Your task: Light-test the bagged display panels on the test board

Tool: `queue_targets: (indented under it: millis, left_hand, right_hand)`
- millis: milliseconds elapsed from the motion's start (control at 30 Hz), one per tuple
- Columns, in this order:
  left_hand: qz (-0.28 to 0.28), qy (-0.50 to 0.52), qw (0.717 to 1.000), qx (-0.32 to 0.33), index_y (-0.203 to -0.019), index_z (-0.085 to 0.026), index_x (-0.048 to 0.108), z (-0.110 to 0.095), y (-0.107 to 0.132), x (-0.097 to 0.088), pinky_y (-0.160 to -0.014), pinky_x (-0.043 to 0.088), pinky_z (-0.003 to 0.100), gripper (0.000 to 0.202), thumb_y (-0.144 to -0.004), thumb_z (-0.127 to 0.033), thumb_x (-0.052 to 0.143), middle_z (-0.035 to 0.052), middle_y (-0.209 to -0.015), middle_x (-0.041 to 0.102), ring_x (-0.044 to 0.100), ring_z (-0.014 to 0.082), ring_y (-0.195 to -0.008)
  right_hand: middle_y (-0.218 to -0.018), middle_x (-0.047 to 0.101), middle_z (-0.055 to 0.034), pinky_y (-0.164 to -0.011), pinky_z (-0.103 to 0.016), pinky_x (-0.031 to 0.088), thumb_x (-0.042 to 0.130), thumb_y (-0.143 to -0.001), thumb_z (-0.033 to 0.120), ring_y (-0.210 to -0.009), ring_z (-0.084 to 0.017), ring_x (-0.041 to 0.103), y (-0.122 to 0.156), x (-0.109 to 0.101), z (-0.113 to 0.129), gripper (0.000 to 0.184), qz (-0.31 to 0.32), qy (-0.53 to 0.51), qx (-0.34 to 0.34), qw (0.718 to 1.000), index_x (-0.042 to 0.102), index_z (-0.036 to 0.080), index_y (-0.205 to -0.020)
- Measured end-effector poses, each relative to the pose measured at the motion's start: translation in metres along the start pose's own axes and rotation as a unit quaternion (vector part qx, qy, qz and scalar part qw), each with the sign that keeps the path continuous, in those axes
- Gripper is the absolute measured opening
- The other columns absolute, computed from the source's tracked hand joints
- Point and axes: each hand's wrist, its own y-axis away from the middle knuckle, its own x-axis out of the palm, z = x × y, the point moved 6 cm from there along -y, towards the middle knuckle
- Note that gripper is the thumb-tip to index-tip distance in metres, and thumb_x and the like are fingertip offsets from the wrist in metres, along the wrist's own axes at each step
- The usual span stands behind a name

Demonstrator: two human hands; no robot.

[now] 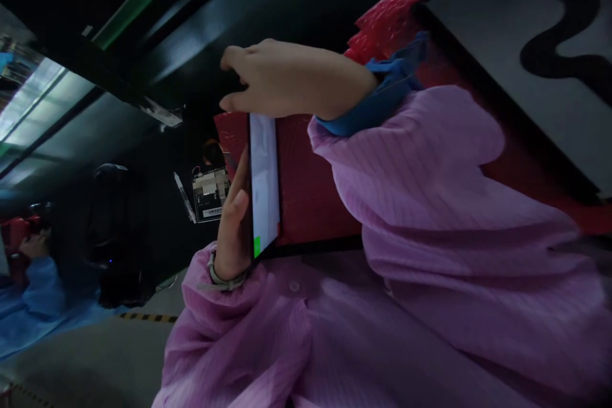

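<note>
My left hand (233, 220) is closed on the near left side of a thin flat screen panel (264, 178), thumb along its edge. The panel stands tilted on its edge, with a pale face and a small green patch at its lower corner. My right hand (272, 76) reaches across from the right, over the panel's far end. Its thumb and fingers are bent and apart, with nothing visible between them. Whether the palm touches the panel cannot be made out. Under the panel lies a red sheet (315, 185). A blue band (368, 102) circles my right wrist.
Left of the panel lie a small electronic module (210, 194) with a label and a thin white pen-like item (184, 197). At right is a large pale panel (502, 32) with a black curved mark, near red wrapping (392, 13). A co-worker's blue sleeve (45, 287) shows far left.
</note>
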Motion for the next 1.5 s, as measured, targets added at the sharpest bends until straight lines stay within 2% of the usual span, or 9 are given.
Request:
queue_targets:
  millis: [133, 267, 433, 600, 733, 1033, 1233, 1400, 1500]
  left_hand:
    - [-0.067, -0.066, 0.993, 0.074, -0.109, -0.027, 0.074, 0.019, 0.018, -0.047, -0.09, 0.058, 0.038, 0.026, -0.098, -0.045, 0.057, 0.0082, -0.121, 0.067, 0.068, 0.0236, -0.107]
    - [-0.158, -0.421, 0.883, 0.136, -0.112, -0.021, 0.073, 0.042, 0.032, -0.084, -0.095, 0.053, 0.04, 0.023, -0.098, -0.032, 0.058, 0.0124, -0.112, 0.063, 0.063, 0.0237, -0.103]
    - [-0.128, -0.555, 0.807, 0.159, -0.128, -0.018, 0.068, 0.071, 0.036, -0.08, -0.104, 0.048, 0.047, 0.033, -0.101, -0.026, 0.051, 0.0174, -0.123, 0.058, 0.057, 0.0278, -0.114]
    - [-0.095, -0.612, 0.767, 0.17, -0.134, -0.02, 0.069, 0.078, 0.038, -0.067, -0.102, 0.046, 0.05, 0.039, -0.101, -0.023, 0.048, 0.0191, -0.129, 0.058, 0.056, 0.0313, -0.115]
    - [-0.087, -0.641, 0.742, 0.175, -0.136, -0.02, 0.069, 0.076, 0.038, -0.063, -0.101, 0.046, 0.05, 0.041, -0.102, -0.022, 0.046, 0.0206, -0.131, 0.059, 0.056, 0.0325, -0.116]
    - [-0.089, -0.641, 0.745, 0.163, -0.136, -0.02, 0.069, 0.08, 0.035, -0.061, -0.099, 0.047, 0.049, 0.041, -0.103, -0.025, 0.045, 0.0216, -0.136, 0.059, 0.057, 0.0333, -0.117]
    - [-0.118, -0.588, 0.775, 0.199, -0.144, -0.011, 0.06, 0.077, 0.035, -0.066, -0.11, 0.042, 0.051, 0.049, -0.107, -0.036, 0.041, 0.0249, -0.143, 0.056, 0.054, 0.0346, -0.13]
    - [0.026, -0.554, 0.789, 0.264, -0.143, -0.018, 0.061, 0.076, 0.035, -0.052, -0.123, 0.028, 0.056, 0.049, -0.102, -0.044, 0.052, 0.0191, -0.153, 0.053, 0.044, 0.0346, -0.147]
    - [0.051, -0.562, 0.785, 0.255, -0.138, -0.018, 0.065, 0.079, 0.032, -0.05, -0.125, 0.025, 0.059, 0.046, -0.1, -0.042, 0.057, 0.0191, -0.154, 0.053, 0.042, 0.0357, -0.151]
  right_hand:
    - [-0.132, 0.067, -0.0148, -0.095, -0.034, 0.05, 0.04, -0.1, 0.051, -0.122, -0.023, 0.067, 0.003, 0.0, -0.004, 0.063, 0.032, 0.057, -0.01, 0.998, 0.053, 0.009, -0.145]
    - [-0.13, 0.067, -0.0179, -0.089, -0.041, 0.049, 0.027, -0.091, 0.066, -0.119, -0.027, 0.066, 0.003, 0.002, -0.014, 0.083, 0.047, 0.07, -0.005, 0.996, 0.052, 0.01, -0.147]
    - [-0.132, 0.066, -0.0218, -0.087, -0.048, 0.045, 0.008, -0.079, 0.075, -0.121, -0.031, 0.065, 0.003, 0.003, -0.014, 0.107, 0.046, 0.078, -0.019, 0.996, 0.05, 0.005, -0.148]
    - [-0.135, 0.063, -0.0234, -0.092, -0.05, 0.045, 0.015, -0.083, 0.069, -0.129, -0.034, 0.061, 0.004, 0.003, -0.011, 0.1, 0.052, 0.059, -0.024, 0.997, 0.049, 0.001, -0.148]
    - [-0.119, 0.071, -0.0162, -0.095, -0.051, 0.05, 0.038, -0.08, 0.07, -0.123, -0.033, 0.065, -0.008, 0.006, -0.024, 0.083, 0.033, 0.036, 0.0, 0.999, 0.057, 0.017, -0.141]
    - [-0.113, 0.068, -0.0155, -0.102, -0.06, 0.051, 0.052, -0.081, 0.073, -0.124, -0.038, 0.063, -0.011, 0.01, -0.037, 0.079, 0.014, 0.031, 0.054, 0.998, 0.049, 0.026, -0.144]
    - [-0.11, 0.066, -0.0193, -0.105, -0.06, 0.049, 0.051, -0.096, 0.059, -0.124, -0.039, 0.063, 0.007, 0.005, -0.029, 0.077, 0.019, 0.027, 0.184, 0.982, 0.032, 0.015, -0.156]
    - [-0.128, 0.061, -0.0194, -0.091, -0.047, 0.051, 0.047, -0.096, 0.017, -0.102, -0.027, 0.066, 0.026, -0.002, -0.032, 0.054, 0.007, 0.012, 0.22, 0.975, 0.041, 0.011, -0.149]
    - [-0.103, 0.061, -0.0074, -0.07, -0.034, 0.042, 0.049, -0.094, 0.012, -0.071, -0.013, 0.052, 0.045, -0.013, -0.046, 0.052, -0.032, -0.044, 0.265, 0.963, 0.048, 0.016, -0.146]
